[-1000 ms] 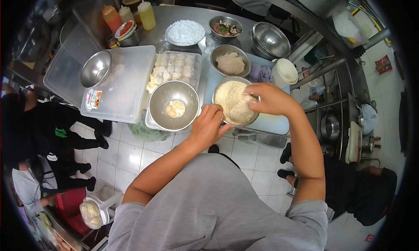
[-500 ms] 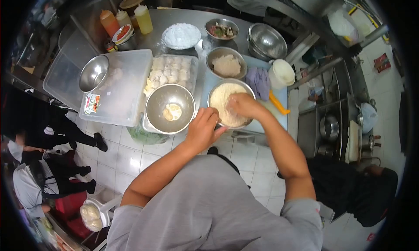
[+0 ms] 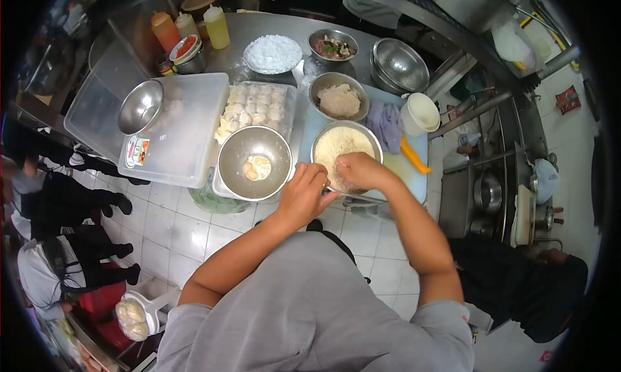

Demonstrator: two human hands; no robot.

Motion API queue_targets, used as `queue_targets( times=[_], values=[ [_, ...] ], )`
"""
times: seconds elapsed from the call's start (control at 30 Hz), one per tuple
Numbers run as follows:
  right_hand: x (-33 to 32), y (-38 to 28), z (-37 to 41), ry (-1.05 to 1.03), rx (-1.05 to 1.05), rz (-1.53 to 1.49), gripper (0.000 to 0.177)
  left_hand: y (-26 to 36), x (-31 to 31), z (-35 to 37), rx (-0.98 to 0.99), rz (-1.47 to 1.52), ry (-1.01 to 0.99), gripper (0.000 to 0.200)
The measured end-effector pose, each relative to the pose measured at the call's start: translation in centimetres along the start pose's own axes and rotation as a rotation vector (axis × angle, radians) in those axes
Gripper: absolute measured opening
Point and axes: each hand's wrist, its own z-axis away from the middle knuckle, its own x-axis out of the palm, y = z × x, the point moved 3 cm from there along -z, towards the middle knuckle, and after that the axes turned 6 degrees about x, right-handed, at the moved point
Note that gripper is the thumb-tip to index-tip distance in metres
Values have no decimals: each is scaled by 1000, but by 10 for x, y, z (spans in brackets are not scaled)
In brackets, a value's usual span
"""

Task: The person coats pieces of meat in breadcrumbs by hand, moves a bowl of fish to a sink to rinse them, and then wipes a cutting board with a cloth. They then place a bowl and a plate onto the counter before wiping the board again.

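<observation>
My right hand (image 3: 359, 172) reaches into a metal bowl (image 3: 377, 143) of pale yellow crumbs (image 3: 341, 141). Its fingers are closed down among the crumbs at the near side; what they pinch is hidden. At the near left edge of that bowl, my left hand (image 3: 303, 194) grips the rim, fingers curled and thumb stretched below it. Just left of this hand stands another metal bowl (image 3: 233, 153) with a small pale, wet-looking lump (image 3: 257, 167) at the bottom. Behind the crumbs is a metal bowl of pale paste (image 3: 339, 101).
Pale rounded pieces (image 3: 255, 110) fill a plastic tray beside a clear lid (image 3: 181, 155) carrying a small bowl (image 3: 140, 107). White powder (image 3: 273, 54), squeeze bottles (image 3: 216, 26) and a purple cloth (image 3: 384, 126) surround the work area. An orange-handled tool (image 3: 414, 156) lies right. Other people (image 3: 48, 268) stand left.
My right hand has shifted toward the near side of the crumb bowl, its fingers lower in the crumbs. My left hand stays at the rim. People at the left have moved.
</observation>
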Motion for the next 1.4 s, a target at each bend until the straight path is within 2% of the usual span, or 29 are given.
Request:
queue_targets(
  times=[0.07,0.2,0.3,0.33,0.43,0.47,0.57,0.67,0.77,0.87,0.97,1.07,1.17,1.27,1.4],
  values=[
    [-20,-18,8,-80,7,63,26,1,-1,3,-7,8,-20,33],
    [5,-4,2,-37,101,23,31,4,0,10,-34,41,-12,33],
    [-15,-6,1,-83,-7,125,32,3,-2,10,-25,46,-9,33],
    [-36,-14,7,12,65,-36,25,0,-2,4,-12,44,0,33],
    [-13,16,-24,169,63,47,27,3,-1,3,-37,19,-6,33],
    [-14,28,-33,66,-17,115,27,1,0,-2,-21,14,5,33],
    [-49,-15,-12,16,109,101,32,1,-1,2,-9,14,-6,33],
    [-9,16,-32,148,132,152,32,3,-2,8,-19,28,-7,33],
    [-31,8,-28,-33,62,206,29,5,-1,8,-15,36,-7,32],
    [-60,7,-3,244,77,-93,16,2,0,3,0,21,17,32],
    [-59,-3,9,385,55,92,17,3,-1,3,16,1,28,34],
    [-31,5,6,481,-2,224,22,3,0,3,12,11,37,33],
    [-19,4,3,447,56,238,30,1,-1,4,-9,26,19,32],
    [-21,4,-1,323,147,193,30,3,-1,3,-2,23,4,32],
    [-36,0,9,331,65,191,29,1,-1,3,2,25,9,32]
  ],
)
